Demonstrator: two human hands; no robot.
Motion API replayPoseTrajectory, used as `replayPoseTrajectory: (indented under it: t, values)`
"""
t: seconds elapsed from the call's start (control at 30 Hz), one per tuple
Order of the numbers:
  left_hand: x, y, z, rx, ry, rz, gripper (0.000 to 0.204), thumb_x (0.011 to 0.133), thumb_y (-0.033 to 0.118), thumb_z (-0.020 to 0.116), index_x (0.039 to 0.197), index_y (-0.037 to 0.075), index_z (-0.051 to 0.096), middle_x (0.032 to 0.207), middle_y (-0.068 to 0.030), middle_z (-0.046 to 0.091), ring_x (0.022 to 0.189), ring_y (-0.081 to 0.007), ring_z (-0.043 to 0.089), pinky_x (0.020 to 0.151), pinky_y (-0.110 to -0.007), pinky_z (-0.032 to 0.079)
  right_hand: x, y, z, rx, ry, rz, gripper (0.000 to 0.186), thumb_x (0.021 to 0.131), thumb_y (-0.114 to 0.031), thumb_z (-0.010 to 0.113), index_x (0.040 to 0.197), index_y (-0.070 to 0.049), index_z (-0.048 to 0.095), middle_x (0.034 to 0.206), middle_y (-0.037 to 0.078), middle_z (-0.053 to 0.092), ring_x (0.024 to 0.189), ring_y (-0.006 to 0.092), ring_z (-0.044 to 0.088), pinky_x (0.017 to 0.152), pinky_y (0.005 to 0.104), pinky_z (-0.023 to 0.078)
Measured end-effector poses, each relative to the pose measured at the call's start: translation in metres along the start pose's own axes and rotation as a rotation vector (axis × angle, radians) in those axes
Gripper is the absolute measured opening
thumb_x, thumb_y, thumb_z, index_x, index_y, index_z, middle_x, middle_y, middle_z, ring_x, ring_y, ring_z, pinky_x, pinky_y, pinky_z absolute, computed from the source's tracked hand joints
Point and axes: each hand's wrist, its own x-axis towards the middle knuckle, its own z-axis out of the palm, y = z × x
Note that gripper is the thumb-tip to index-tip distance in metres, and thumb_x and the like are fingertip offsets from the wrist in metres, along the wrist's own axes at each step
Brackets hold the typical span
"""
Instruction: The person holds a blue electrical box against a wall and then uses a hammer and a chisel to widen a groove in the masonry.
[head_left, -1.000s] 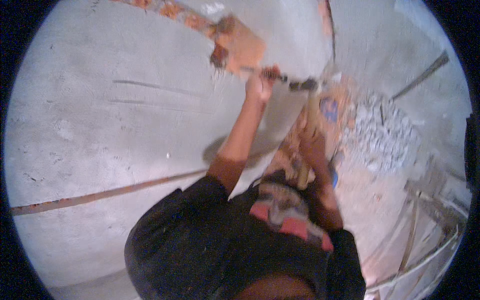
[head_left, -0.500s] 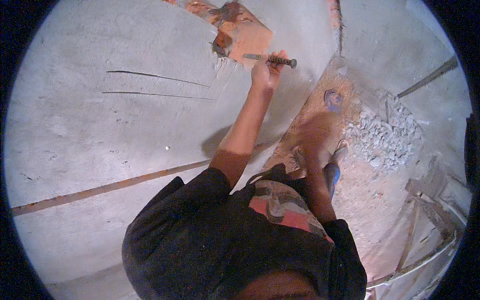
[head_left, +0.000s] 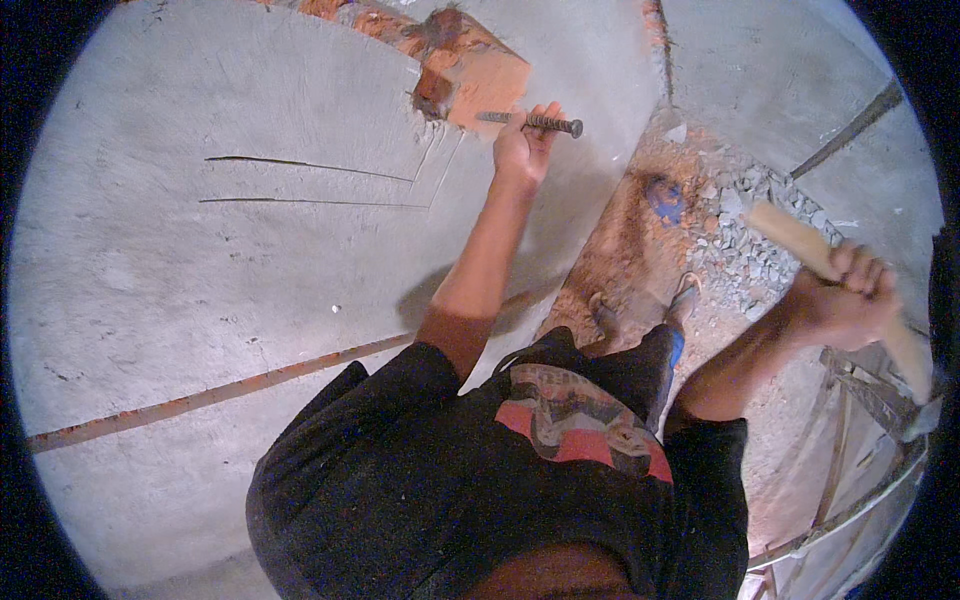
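In my left hand [head_left: 521, 155] is a ribbed steel chisel [head_left: 570, 127], its fingers wrapped round the shaft. The chisel's thin end points left, against or close to the exposed orange brick [head_left: 490, 88] in the grey plastered wall [head_left: 290, 260]. Out to the right, my right hand [head_left: 850, 305] is closed round a pale wooden handle [head_left: 795, 235], slightly blurred. One end of the handle points up and left over the rubble; whether a tool head sits at the other end, I cannot tell.
Two cut lines [head_left: 310, 165] run across the plaster left of my left arm. A long brick-coloured groove [head_left: 230, 382] crosses the wall lower down. Grey rubble [head_left: 750, 240] and a blue scrap [head_left: 664, 200] lie on the dusty floor. Wooden pieces [head_left: 835, 450] stand at the lower right.
My right hand has swung from low near my body out and up to the right, with the wooden handle now in sight. The left hand keeps its grip on the chisel.
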Motion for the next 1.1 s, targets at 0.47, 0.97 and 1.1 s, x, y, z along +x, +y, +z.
replayPoseTrajectory:
  t: [0.47, 0.97, 1.1]
  values:
    - [-0.013, 0.004, -0.024, 0.041, 0.016, 0.021, 0.020, 0.101, 0.018, 0.033, 0.107, -0.001, 0.037, 0.099, -0.0159, 0.055, 0.107, -0.0353, 0.057, 0.091, -0.050, 0.052, -0.058, 0.017, 0.007, -1.113, 0.041, 0.055, 0.010, 0.085, -0.012, 0.053, 0.084, -0.003, 0.056, 0.063, 0.002, 0.049, 0.053, 0.0133, 0.048, 0.048, 0.0268, 0.041]
    - [0.006, 0.017, -0.003, 0.073, -0.023, 0.041, 0.025, 0.102, 0.023, 0.033, 0.105, -0.001, 0.039, 0.103, -0.0183, 0.057, 0.109, -0.0362, 0.057, 0.097, -0.052, 0.047, -0.150, 0.101, -0.058, -1.276, -0.260, 0.643, 0.014, 0.086, -0.017, 0.057, 0.091, -0.004, 0.059, 0.066, 0.003, 0.055, 0.058, 0.0146, 0.053, 0.052, 0.0288, 0.044]
    - [-0.007, 0.008, -0.008, 0.031, 0.062, 0.083, 0.024, 0.102, 0.023, 0.032, 0.104, -0.001, 0.039, 0.105, -0.0195, 0.056, 0.110, -0.0368, 0.056, 0.098, -0.053, 0.046, -0.043, 0.019, -0.031, -1.352, -0.104, -0.145, 0.013, 0.087, -0.017, 0.052, 0.084, -0.004, 0.056, 0.063, 0.001, 0.049, 0.053, 0.0115, 0.046, 0.047, 0.0275, 0.039]
